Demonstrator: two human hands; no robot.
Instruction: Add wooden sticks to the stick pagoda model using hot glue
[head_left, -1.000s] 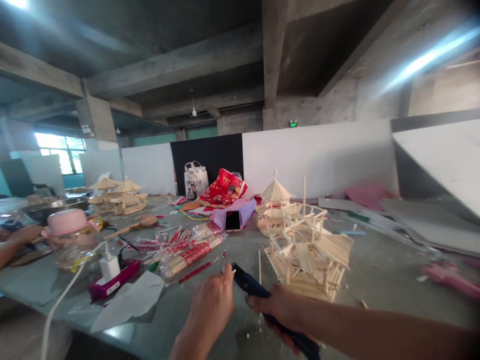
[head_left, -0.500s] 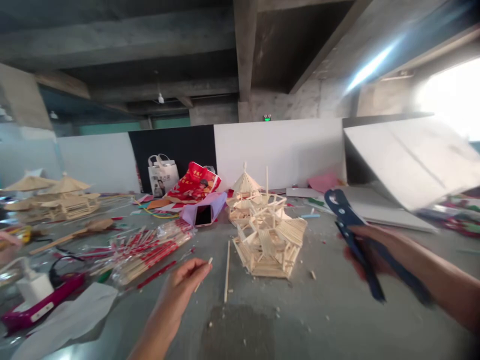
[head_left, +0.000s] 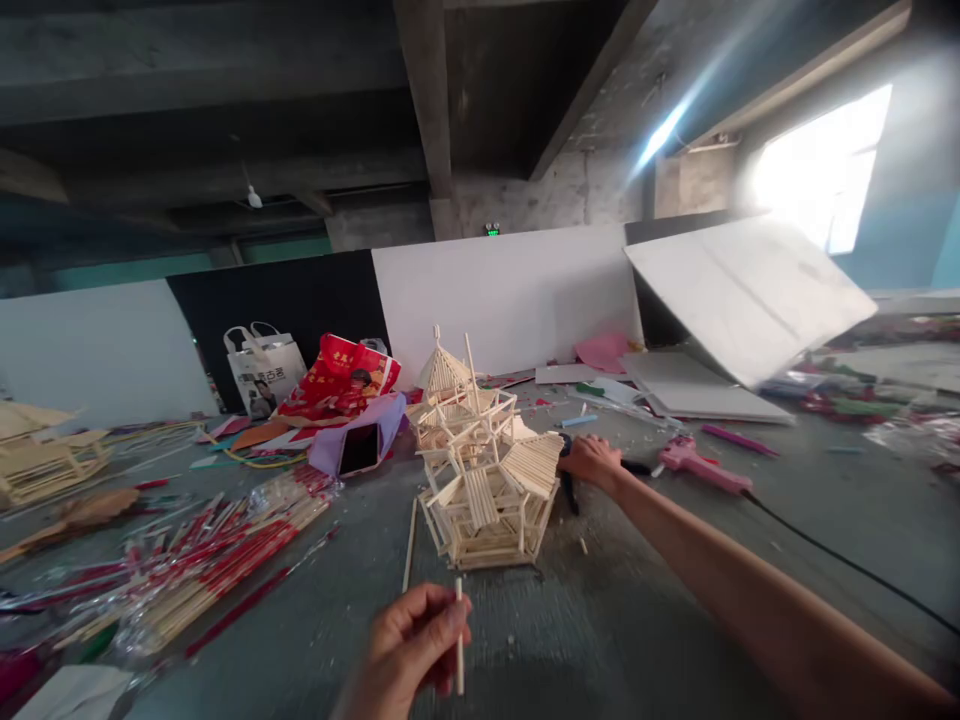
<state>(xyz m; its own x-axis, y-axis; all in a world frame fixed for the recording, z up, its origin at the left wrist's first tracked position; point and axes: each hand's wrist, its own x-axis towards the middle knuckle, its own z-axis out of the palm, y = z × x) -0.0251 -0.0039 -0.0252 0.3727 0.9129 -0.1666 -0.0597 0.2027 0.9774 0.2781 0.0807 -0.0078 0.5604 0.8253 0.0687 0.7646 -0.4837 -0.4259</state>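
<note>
My left hand [head_left: 420, 645] is closed in a pinch round a short wooden stick [head_left: 460, 640], held upright close to me. Just beyond it stands a pagoda-like model [head_left: 487, 480] built of thin wooden sticks, with a pointed roof on its rear part. My right hand [head_left: 592, 460] reaches to the table at the model's right side. Its fingers are closed over dark blue pliers [head_left: 571, 492], mostly hidden under the hand. One long stick [head_left: 409, 545] lies left of the model.
A pink glue gun [head_left: 701, 465] with a black cord lies right of my right hand. Bundled sticks in red and clear wrapping [head_left: 232, 560] cover the left. A phone [head_left: 360, 448] rests on purple paper. White boards [head_left: 705, 385] stand at back right.
My right hand has carried the pliers from the air at right down to the table beside the model. My left hand has moved right with its stick, now upright. The view has turned right.
</note>
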